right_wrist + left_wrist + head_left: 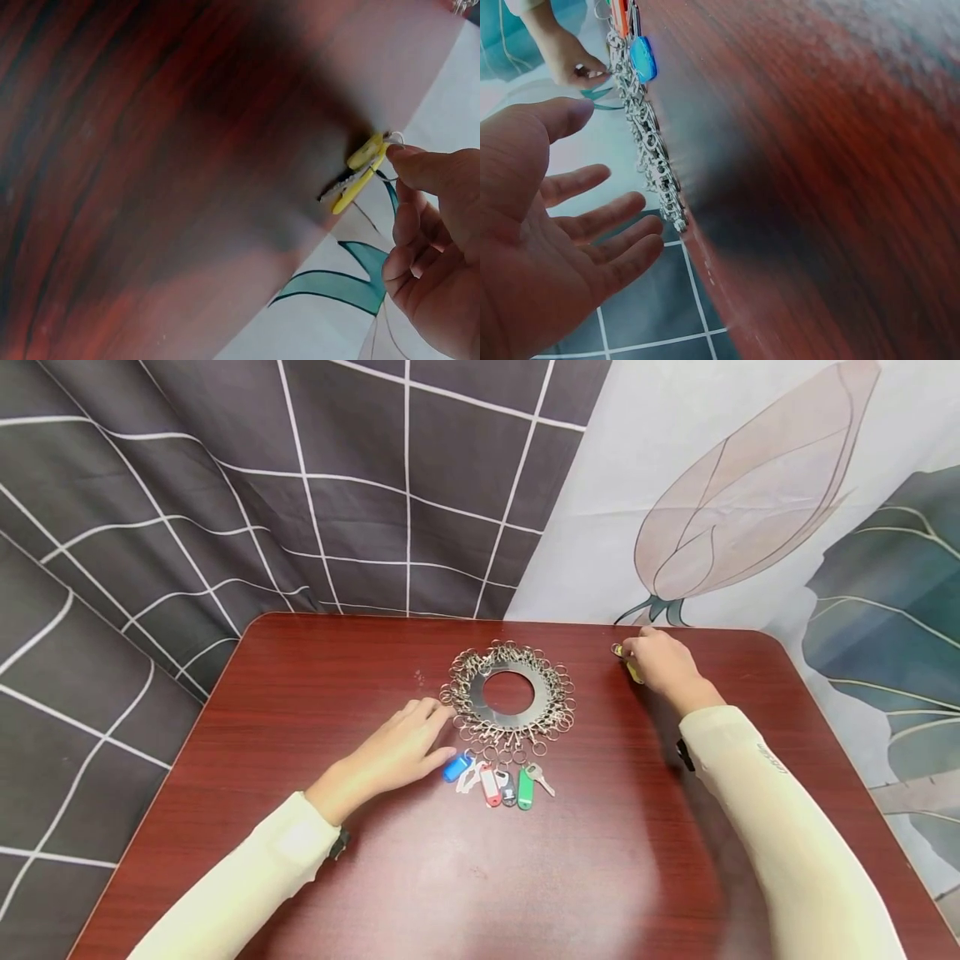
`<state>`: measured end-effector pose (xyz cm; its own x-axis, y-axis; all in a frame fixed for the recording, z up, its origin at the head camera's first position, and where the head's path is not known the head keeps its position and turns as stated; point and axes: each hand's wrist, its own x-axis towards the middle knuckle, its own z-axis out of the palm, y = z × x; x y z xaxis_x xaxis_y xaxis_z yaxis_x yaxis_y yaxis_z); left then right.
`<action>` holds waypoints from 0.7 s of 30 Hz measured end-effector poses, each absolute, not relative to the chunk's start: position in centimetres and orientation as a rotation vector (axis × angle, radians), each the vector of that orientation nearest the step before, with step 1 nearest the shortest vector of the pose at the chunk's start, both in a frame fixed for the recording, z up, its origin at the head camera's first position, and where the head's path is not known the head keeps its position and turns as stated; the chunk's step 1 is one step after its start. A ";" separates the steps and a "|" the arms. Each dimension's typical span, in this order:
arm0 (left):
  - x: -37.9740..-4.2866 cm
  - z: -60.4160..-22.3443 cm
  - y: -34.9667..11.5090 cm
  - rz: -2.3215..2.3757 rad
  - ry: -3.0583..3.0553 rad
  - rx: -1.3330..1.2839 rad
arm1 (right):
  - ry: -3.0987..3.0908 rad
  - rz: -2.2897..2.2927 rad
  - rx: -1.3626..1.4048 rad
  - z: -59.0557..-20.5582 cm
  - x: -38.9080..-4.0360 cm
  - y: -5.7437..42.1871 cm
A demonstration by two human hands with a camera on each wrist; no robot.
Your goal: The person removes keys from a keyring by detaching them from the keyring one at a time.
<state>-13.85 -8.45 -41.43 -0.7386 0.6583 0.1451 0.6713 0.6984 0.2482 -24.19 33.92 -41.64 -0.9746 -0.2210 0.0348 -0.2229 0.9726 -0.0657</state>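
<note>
My right hand (pixel 663 664) is at the table's back right. Its thumb and forefinger pinch a bunch of keys with yellow tags (pixel 365 152) by the metal ring end; a key (pixel 341 185) hangs beside the tags, close over the tabletop. My left hand (pixel 405 739) is open with fingers spread, fingertips right at the left edge of a flat metal ring (pixel 510 721). Small clips and split rings fringe that metal ring all round. Near the left thumb lies a blue key tag (pixel 457 767). Beside it are a red-and-white tag (pixel 491 787), a dark tag (pixel 507 791) and a green tag (pixel 526 789) with a key (pixel 542 780).
Everything lies on a reddish-brown wooden table (pixel 465 877) with rounded back corners. Behind its back edge hangs a cloth (pixel 360 518), grey with a white grid on the left and printed with a large flower bud on the right.
</note>
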 end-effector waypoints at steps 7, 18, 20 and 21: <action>-14.1 -41.9 -8.1 -0.466 -2.882 -1.084 | -3.080 0.151 0.338 -42.1 -24.3 34.0; -14.5 -41.9 -7.9 -0.566 -2.885 -1.035 | -2.988 0.365 0.363 -41.7 -23.3 33.0; -14.6 -41.9 -7.8 -0.578 -2.892 -1.022 | -2.958 0.440 0.380 -41.6 -22.9 32.5; -14.6 -41.9 -7.7 -0.581 -2.890 -1.021 | -2.945 0.482 0.386 -41.6 -22.8 32.3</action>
<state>-14.63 -7.69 -41.87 -0.7856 0.6022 0.1420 0.6102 0.7164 0.3382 -22.76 32.27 -41.63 -0.9585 -0.2289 0.1698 -0.2711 0.9161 -0.2953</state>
